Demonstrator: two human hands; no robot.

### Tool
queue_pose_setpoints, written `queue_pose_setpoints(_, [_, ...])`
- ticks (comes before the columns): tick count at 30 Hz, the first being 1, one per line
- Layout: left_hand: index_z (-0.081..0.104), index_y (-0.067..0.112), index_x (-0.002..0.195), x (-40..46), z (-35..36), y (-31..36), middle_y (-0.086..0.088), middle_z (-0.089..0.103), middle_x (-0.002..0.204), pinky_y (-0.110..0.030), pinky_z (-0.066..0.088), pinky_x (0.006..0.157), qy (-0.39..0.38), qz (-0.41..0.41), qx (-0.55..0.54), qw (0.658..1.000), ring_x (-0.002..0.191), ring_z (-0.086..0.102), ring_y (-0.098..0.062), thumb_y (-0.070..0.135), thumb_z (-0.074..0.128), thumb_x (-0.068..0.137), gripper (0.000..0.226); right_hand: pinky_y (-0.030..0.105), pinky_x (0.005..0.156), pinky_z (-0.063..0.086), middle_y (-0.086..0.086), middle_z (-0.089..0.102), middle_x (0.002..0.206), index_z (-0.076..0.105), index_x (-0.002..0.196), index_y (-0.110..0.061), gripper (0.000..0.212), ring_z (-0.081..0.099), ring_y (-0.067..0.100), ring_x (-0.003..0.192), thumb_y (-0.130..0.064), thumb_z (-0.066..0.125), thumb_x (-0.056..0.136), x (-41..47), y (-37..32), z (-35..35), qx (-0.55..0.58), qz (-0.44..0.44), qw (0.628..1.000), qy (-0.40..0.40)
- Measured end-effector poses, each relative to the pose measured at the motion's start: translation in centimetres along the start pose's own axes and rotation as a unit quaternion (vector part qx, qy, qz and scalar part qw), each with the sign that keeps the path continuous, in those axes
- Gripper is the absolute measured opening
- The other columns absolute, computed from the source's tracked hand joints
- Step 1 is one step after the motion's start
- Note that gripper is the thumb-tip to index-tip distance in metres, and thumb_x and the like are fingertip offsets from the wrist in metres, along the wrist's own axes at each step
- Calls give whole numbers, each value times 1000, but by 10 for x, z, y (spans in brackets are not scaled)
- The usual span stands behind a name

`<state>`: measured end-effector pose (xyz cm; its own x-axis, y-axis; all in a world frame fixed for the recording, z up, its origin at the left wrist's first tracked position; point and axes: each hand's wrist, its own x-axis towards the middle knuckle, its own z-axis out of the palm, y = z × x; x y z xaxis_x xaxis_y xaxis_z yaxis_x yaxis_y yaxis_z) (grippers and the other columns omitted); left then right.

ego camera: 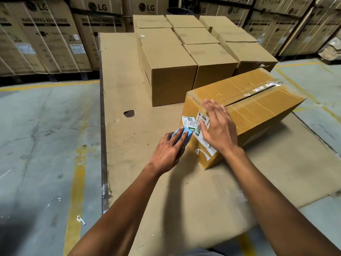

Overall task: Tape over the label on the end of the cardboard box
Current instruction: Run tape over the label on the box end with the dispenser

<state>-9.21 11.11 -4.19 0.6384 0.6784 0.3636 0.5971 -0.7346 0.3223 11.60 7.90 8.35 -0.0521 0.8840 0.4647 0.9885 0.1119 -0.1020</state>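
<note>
A tan cardboard box lies tilted on a flat cardboard sheet, its top seam taped with clear tape. On its near end sits a white label with a smaller green and white sticker beside it. My left hand grips a blue tape dispenser pressed against the left edge of that end. My right hand lies flat with fingers spread over the label and the upper corner of the box, hiding part of the label.
Plain brown boxes stand in rows behind the tilted one on the same cardboard sheet, which has a dark hole. Large washing machine cartons line the back. Concrete floor with yellow lines lies left and right.
</note>
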Motion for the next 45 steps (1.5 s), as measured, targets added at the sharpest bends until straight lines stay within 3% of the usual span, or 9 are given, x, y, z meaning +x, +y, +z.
queue_pose_setpoints(3, [38, 10, 164, -3, -10, -3, -15, 37, 172, -55, 52, 99, 21, -1, -28, 999, 121, 55, -45, 30, 55, 111, 60, 44, 122, 39, 4, 39, 166, 28, 163, -18, 82, 40, 22, 152, -30, 71, 95, -18, -20, 11, 117, -55, 990, -62])
queue_pose_setpoints(7, [36, 6, 165, -11, -32, -5, -17, 34, 173, -53, 48, 108, 27, 4, -62, 998, 126, 53, -45, 37, 43, 111, 63, 43, 128, 26, -9, 30, 171, 3, 163, -43, 118, 29, 14, 156, -42, 87, 80, -8, -26, 23, 357, 154, 889, -243])
queue_pose_setpoints(12, [33, 8, 166, -20, -44, -6, -17, 34, 171, -53, 46, 112, 38, 1, -99, 994, 134, 50, -43, 34, 41, 111, 61, 43, 127, 32, 1, 42, 165, 21, 165, -34, 105, 36, 20, 154, -11, 85, 85, 21, -26, 20, 463, 170, 793, -358])
queue_pose_setpoints(22, [28, 11, 169, -31, -50, -21, -13, 34, 172, -46, 38, 125, 55, -53, -104, 992, 152, 41, -34, 18, 42, 112, 59, 43, 113, 52, 9, 60, 142, 45, 154, -24, 91, 62, 23, 131, -11, 91, 77, 42, -46, 37, 433, 165, 821, -334])
queue_pose_setpoints(26, [27, 13, 169, -34, -44, -18, -9, 33, 174, -46, 37, 125, 56, -101, -79, 990, 156, 38, -27, 40, 49, 113, 66, 43, 104, 58, 11, 67, 132, 49, 150, -21, 89, 71, 21, 115, -14, 92, 72, 46, -60, 56, 400, 210, 841, -297])
queue_pose_setpoints(34, [22, 17, 170, -58, -10, -26, -13, 29, 173, -50, 46, 114, 25, -141, -25, 989, 148, 46, -38, 82, 62, 89, 111, 37, 94, 59, 1, 80, 97, 70, 111, -28, 70, 74, 21, 100, -62, 79, 51, 32, -74, 109, 302, 347, 844, -277])
queue_pose_setpoints(38, [17, 22, 172, -73, 3, -42, -11, 29, 174, -49, 43, 117, -27, -118, 4, 993, 151, 42, -37, 78, 59, 92, 106, 37, 66, 66, 2, 74, 68, 75, 71, -18, 32, 72, 20, 64, -47, 86, 65, 19, -79, 134, 332, 421, 801, -264])
queue_pose_setpoints(40, [18, 23, 171, -81, 9, -51, -11, 31, 173, -50, 44, 116, -54, -108, 22, 992, 148, 44, -38, 71, 58, 95, 98, 31, 55, 62, 8, 75, 75, 78, 80, -13, 30, 70, 20, 61, -39, 89, 71, 12, -77, 146, 361, 457, 761, -286])
queue_pose_setpoints(45, [37, 19, 165, -89, 20, -77, -10, 47, 162, -48, 48, 113, -90, -100, 31, 990, 137, 54, -35, 68, 55, 100, 83, 34, 60, 63, 20, 74, 112, 70, 124, -7, 51, 76, 37, 87, -34, 85, 83, -1, -74, 182, 436, 541, 621, -363])
